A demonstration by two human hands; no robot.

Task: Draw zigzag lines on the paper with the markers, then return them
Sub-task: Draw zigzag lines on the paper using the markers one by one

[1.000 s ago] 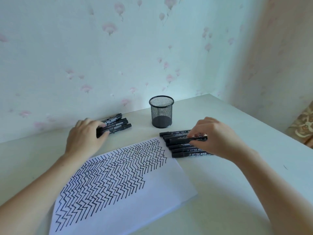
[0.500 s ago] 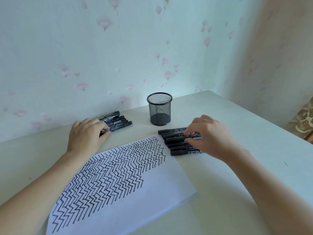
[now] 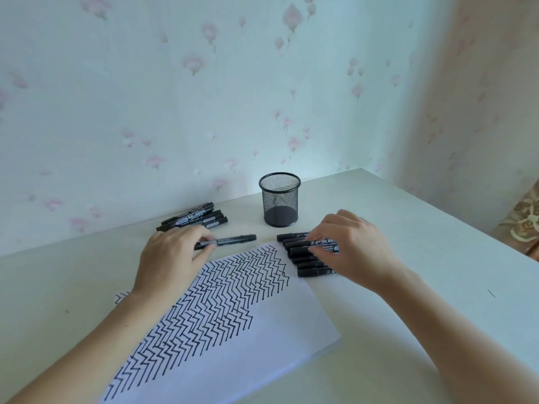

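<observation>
Markers drive this moment: the left hand (image 3: 169, 258) pinches one black marker (image 3: 226, 241) lying level just past the paper's (image 3: 262, 339) far edge, and the right hand (image 3: 351, 247) curls its fingers onto the right marker row (image 3: 303, 258) beside the paper's corner. Bare table (image 3: 408, 234) lies between both hands and the upright mesh cup (image 3: 280, 199), with another marker cluster (image 3: 192, 218) near the wall. Black zigzag rows cover the sheet's left half; the barrel labels are too small to read.

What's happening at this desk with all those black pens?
A person is drawing zigzags. The paper is already about half covered with them. The left hand holds one marker just above the sheet, and the right hand is picking at a row of markers beside it. More markers lie near the wall. The mesh cup appears empty.
</observation>
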